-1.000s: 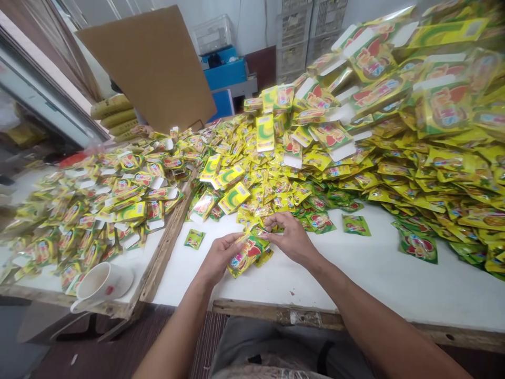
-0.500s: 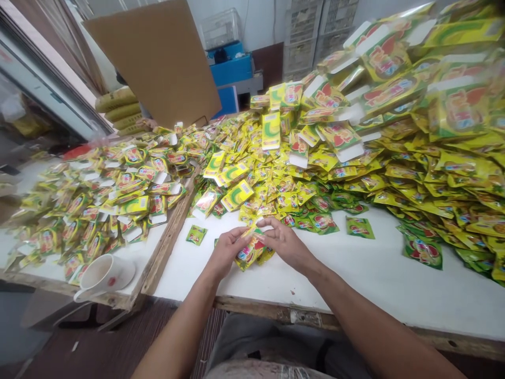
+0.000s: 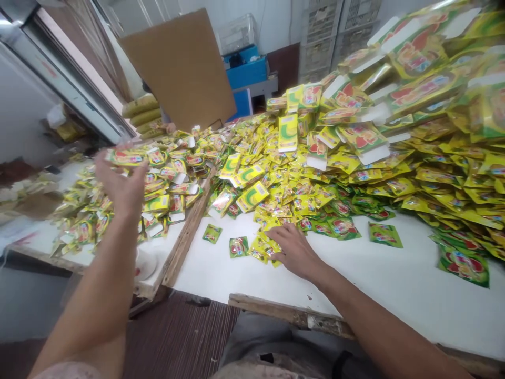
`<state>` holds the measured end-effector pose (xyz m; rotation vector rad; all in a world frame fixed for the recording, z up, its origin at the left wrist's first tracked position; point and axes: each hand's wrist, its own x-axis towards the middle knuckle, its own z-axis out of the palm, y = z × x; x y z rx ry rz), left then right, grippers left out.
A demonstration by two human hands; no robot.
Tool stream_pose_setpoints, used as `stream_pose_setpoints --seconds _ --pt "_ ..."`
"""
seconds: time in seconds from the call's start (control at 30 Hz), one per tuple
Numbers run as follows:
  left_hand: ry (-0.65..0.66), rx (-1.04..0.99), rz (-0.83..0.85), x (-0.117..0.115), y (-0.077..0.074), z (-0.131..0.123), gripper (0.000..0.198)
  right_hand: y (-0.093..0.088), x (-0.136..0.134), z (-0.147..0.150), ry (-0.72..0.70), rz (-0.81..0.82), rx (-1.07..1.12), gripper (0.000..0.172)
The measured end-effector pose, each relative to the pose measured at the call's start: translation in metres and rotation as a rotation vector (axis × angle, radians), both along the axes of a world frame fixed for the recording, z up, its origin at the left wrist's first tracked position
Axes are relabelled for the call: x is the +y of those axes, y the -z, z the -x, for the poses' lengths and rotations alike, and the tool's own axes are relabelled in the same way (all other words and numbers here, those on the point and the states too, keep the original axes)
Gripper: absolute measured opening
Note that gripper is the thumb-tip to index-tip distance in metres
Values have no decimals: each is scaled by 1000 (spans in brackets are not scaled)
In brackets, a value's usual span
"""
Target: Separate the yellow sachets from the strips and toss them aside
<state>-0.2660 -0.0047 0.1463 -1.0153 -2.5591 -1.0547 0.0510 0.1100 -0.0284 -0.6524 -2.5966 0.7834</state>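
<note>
Small shiny yellow foil packets point(image 3: 260, 248) on white bench point(image 3: 215, 268), right under right hand point(image 3: 295, 253), which is loosely curled, can't tell if pinching any. Small square green foil packet point(image 3: 239, 246) just beside. Left hand point(image 3: 124, 189) kinda blurry, spread wide over yellow-green cardboard boxes point(image 3: 158, 203), can't tell if gripping one. White mug point(image 3: 148, 262) partly behind left forearm point(image 3: 98, 273).

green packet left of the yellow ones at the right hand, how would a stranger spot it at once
Find the wooden strip between the two white tabletops, then the right hand to its right. Small yellow packets lie at that hand; the green packet is just left of them. What sets it apart: its loose green neighbour lies closer to the strip.
</note>
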Motion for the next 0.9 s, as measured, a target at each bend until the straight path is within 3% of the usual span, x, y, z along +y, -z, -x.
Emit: stream_pose_setpoints --seconds 0.07,0.13,0.2,0.27,0.33,0.47,0.57,0.67,0.8,0.9 --pt "-68 93 90 -3 19 -22 46 3 -1 1 8 -26 -63 45" --pt "15 -28 376 -5 57 -47 37 5 2 -1 52 -2 -110 40" --pt "14 -56 574 -5 98 -64 38 6 5 -3 112 68 -134 33" --pt "-26 -30 643 -5 129 -71 40 5 9 -6 161 163 -113 27" --pt "-59 -55 637 -4 147 -71 37 3 13 -9 184 248 -64 21" --pt "-26 -174 421 -2 153 -73 23 -5 17 -11 206 384 74 11" --pt "227 -369 223 1 152 -95 18 -11 14 -7 162 588 242 18" --pt "493 -775 167 8 153 -131 21 -14 8 -1 74 775 344 21" --pt "744 -1059 133 18 152 -173 21 -11 3 3 92 848 353 22" --pt "822 -1152 93 21 152 -181 24 -7 6 0 156 822 371 21"
